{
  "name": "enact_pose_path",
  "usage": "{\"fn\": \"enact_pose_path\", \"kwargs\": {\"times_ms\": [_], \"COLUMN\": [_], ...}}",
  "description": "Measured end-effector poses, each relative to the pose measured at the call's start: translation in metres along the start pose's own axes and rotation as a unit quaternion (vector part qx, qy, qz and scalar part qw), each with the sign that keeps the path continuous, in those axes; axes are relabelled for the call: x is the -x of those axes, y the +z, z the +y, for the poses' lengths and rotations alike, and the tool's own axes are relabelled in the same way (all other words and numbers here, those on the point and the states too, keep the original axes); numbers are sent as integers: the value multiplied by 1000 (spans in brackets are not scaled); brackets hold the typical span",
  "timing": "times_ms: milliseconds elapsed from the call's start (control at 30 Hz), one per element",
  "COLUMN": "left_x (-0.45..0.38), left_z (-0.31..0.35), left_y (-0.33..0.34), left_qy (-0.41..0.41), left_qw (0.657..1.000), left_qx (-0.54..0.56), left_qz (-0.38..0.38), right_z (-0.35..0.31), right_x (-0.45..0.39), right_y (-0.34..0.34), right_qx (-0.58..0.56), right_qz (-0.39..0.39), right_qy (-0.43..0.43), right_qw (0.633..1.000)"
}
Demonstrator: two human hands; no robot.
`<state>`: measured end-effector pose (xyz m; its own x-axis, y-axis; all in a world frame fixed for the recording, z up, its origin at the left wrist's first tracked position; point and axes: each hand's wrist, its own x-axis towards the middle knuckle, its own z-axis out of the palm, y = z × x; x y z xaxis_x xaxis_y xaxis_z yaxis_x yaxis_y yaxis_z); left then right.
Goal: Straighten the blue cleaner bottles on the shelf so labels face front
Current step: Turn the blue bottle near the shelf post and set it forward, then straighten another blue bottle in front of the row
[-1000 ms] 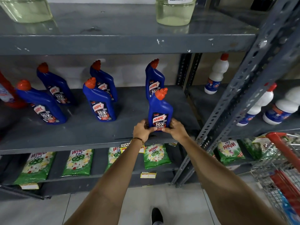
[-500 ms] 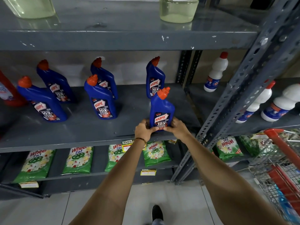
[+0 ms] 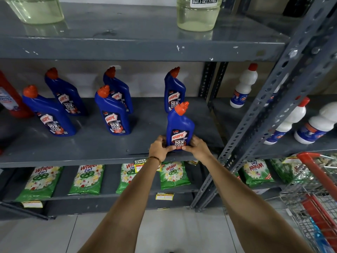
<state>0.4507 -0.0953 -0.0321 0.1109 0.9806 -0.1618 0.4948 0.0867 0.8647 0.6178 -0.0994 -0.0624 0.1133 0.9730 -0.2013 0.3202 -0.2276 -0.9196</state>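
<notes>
Several blue cleaner bottles with orange caps stand on the grey middle shelf [image 3: 91,150]. The front right bottle [image 3: 179,123] stands upright near the shelf's front edge, label facing me. My left hand [image 3: 159,147] grips its base from the left and my right hand [image 3: 197,147] grips it from the right. Behind it stands another blue bottle [image 3: 174,90]. Two more [image 3: 112,112] [image 3: 119,88] stand mid-shelf, and another two [image 3: 49,114] [image 3: 64,92] at the left. All show their labels.
A red bottle [image 3: 9,97] stands at the far left. White bottles [image 3: 243,86] fill the neighbouring shelf on the right. Green detergent packets [image 3: 85,179] lie on the lower shelf. Clear jars [image 3: 197,15] sit on the top shelf. A red-handled wire trolley [image 3: 317,189] is at right.
The bottle in my two hands has turned slightly, so its label faces me more squarely. The view has shifted a little; the other bottles have not moved.
</notes>
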Motion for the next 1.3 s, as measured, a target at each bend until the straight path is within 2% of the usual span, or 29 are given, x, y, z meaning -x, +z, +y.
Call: {"fn": "enact_pose_path", "kwargs": {"times_ms": [167,400,500,633,733,833,900,1033,1133,1300], "left_x": [0,7,11,9,8,8,6,1,-3,-16], "left_z": [1,-5,-14,-33,-52,-74,-88,-109,-118,-123], "left_y": [0,-1,-12,-46,-81,-124,-147,-185,-203,-217], "left_qy": [1,12,16,5,-1,-3,-2,-6,-4,-11], "left_qw": [1000,1000,1000,1000,1000,1000,999,1000,999,999], "left_qx": [0,-18,-15,-13,-3,-8,-17,-16,-21,-15], "left_qz": [-4,-14,8,2,-3,-22,-31,-25,-37,-29], "right_z": [-4,-5,-4,-6,-15,-33,-43,-61,-76,-102], "right_x": [3,16,23,34,46,58,64,67,62,39], "right_y": [0,1,10,32,58,100,125,169,198,227], "right_qx": [-4,-67,-42,-30,0,-30,-35,-24,11,9], "right_qz": [-2,16,82,191,271,352,380,380,339,262], "right_qy": [1,18,17,29,42,86,116,124,89,63], "right_qw": [1000,997,996,981,962,932,917,916,937,963]}}
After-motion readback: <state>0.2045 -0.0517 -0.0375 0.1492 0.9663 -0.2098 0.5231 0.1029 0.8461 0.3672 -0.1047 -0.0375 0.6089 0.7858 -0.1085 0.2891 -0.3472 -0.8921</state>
